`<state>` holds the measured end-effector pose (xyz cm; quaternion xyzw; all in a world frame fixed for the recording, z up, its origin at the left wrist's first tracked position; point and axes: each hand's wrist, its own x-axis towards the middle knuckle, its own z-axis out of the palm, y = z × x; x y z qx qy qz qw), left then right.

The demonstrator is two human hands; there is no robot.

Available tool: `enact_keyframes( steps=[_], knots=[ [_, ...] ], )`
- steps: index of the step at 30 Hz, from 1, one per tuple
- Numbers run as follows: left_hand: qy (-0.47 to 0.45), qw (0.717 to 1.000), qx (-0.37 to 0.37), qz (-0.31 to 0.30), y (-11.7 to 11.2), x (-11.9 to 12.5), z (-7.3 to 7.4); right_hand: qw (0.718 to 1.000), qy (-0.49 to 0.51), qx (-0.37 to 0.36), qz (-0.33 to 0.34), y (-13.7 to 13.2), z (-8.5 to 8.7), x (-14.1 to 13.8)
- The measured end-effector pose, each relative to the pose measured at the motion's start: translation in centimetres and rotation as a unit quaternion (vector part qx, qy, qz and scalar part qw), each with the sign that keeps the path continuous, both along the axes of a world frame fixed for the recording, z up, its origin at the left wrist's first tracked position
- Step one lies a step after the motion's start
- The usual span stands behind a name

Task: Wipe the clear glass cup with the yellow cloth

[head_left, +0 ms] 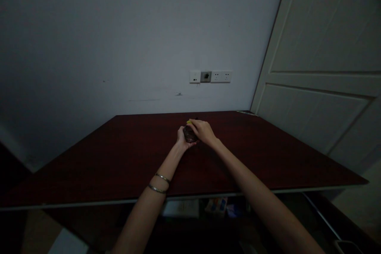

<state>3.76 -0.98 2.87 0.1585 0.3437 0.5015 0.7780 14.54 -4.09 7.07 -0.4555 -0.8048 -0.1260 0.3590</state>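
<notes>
A small, rounded, dark see-through container point(189, 134) is held just above the dark red tabletop, near its middle. My left hand point(182, 139) wraps around it from the left and underneath, closed on it. Over its upper right side lies my right hand point(203, 129), with the fingers bent and closed at the top. A small yellow piece point(189, 122) shows at those fingertips; whether it is a lid or something separate I cannot tell. The container's right side is hidden behind my right hand.
The dark red table point(119, 158) meets a pale wall carrying a row of sockets point(220, 77). A white panelled door point(321, 47) stands along the right. Below the table's front edge, a shelf holds a white item point(181, 208) and a colourful packet point(216, 205).
</notes>
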Motion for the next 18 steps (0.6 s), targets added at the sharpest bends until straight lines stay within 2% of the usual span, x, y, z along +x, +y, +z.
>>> enact_keyframes(
  steps=[4, 10, 13, 18],
  knots=[
    [0.053, 0.998, 0.039, -0.006, 0.2, 0.0, 0.0, 1.0, 0.014, -0.003, 0.015, 0.2, -0.1, 0.0],
    [0.098, 0.995, 0.035, -0.005, -0.4, 0.2, 0.4, 0.999, -0.042, 0.017, 0.029, 0.3, -0.3, 0.0],
    [0.069, 0.997, 0.028, 0.007, -0.7, 0.2, 0.6, 0.996, -0.05, 0.024, 0.062, 0.1, -0.2, -0.4],
    [-0.009, 0.999, 0.009, 0.033, -0.5, -0.1, 0.5, 0.991, -0.002, 0.007, 0.132, -0.8, -0.3, -1.2]
  ],
)
